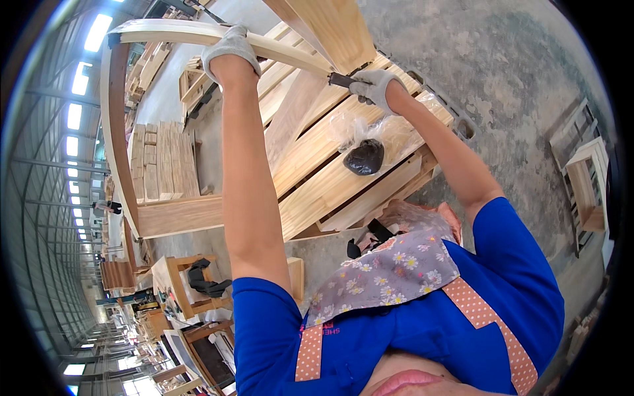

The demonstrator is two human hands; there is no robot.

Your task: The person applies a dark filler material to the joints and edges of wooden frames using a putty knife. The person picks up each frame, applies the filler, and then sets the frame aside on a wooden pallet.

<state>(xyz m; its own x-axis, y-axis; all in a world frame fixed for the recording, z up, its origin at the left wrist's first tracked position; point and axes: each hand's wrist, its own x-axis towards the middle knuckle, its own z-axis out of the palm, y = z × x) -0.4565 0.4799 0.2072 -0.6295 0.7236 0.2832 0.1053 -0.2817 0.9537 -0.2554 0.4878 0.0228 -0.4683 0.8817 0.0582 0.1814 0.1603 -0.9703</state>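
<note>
A large pale wooden frame stands before me, its edges bent by the lens. My left hand, in a grey-white glove, is closed over its upper rail. At that rail's right end my right hand, gloved alike, has its fingers wrapped round a small dark block. Whether the block is fixed to the rail or only touches it, I cannot tell. Just behind it rises a broad wooden board. Below my right hand a black lump and clear plastic wrap lie on wooden slats.
Stacked wooden pieces stand to the left. A wooden stand with dark cloth is at the lower left. On the right, an open wooden box rests by a grey rack. Concrete floor stretches beyond.
</note>
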